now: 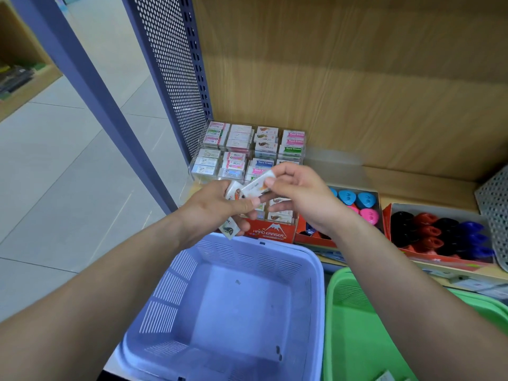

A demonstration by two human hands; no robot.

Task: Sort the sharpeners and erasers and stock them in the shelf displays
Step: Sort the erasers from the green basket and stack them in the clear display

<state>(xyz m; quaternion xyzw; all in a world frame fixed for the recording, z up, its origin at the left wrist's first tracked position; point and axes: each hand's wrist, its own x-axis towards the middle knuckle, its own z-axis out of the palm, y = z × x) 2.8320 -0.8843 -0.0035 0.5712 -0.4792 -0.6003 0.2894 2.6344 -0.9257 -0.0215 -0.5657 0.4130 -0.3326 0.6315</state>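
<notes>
Nearest is a blue basket (170, 292), its floor almost bare, with a green basket (354, 325) just beside it on the right. Both hands meet above the blue basket's far rim. The left hand (211, 207) has its fingers curled round a small clutch of erasers (233, 191), one of them poking out below the palm. The right hand (305, 196) pinches a single eraser (258, 185) between thumb and fingertips. Its far end lies against the clutch, and whether the left hand grips it too cannot be told.

These look like light, stiff little blocks in smooth wrappers, so they are probably slippery when bunched. A pinch across the long sides, one at a time, seems the safest hold. The one hanging low in the left hand looks likeliest to slip.

Just behind the hands a red box (270, 232) marked for hard erasers sits on the shelf (412, 182), partly filled. To its right are open boxes of sharpeners (439, 235). Farthest back, in the shelf corner, a clear display (247, 149) holds rows of sorted erasers.
</notes>
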